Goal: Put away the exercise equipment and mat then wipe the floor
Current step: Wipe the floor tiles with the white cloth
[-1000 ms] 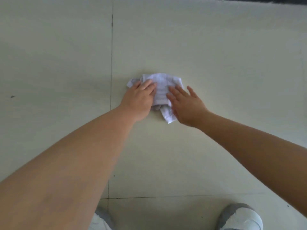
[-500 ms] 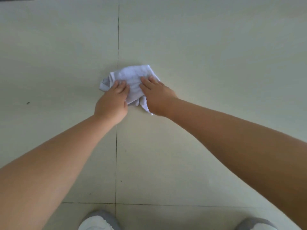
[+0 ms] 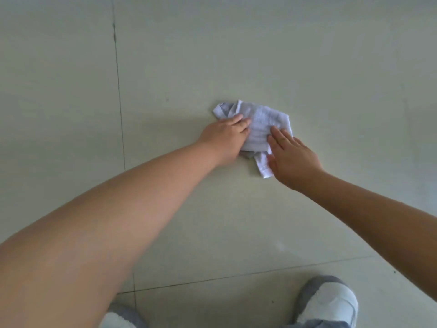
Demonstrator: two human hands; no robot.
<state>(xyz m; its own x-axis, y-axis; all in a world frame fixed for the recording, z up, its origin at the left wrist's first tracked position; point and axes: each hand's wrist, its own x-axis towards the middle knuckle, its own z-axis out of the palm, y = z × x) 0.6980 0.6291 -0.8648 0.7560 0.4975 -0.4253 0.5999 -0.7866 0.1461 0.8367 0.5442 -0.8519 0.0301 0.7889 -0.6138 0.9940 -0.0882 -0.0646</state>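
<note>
A crumpled white cloth [image 3: 262, 125] lies on the pale tiled floor [image 3: 236, 55], right of a dark grout line. My left hand [image 3: 224, 138] presses on the cloth's left part, fingers laid on it. My right hand [image 3: 293, 157] rests flat on the cloth's right and lower part with straight fingers. The middle and far edge of the cloth show between and beyond the hands. No exercise equipment or mat is in view.
Grout lines [image 3: 119, 102] run up the left side and across the bottom of the floor. My two grey and white shoes, the right shoe [image 3: 328, 301] and the left shoe [image 3: 118, 318], stand at the bottom edge.
Both hands slid the cloth to the right across the floor, away from the vertical grout line it lay beside half a second ago. The fingers stay on the cloth.
</note>
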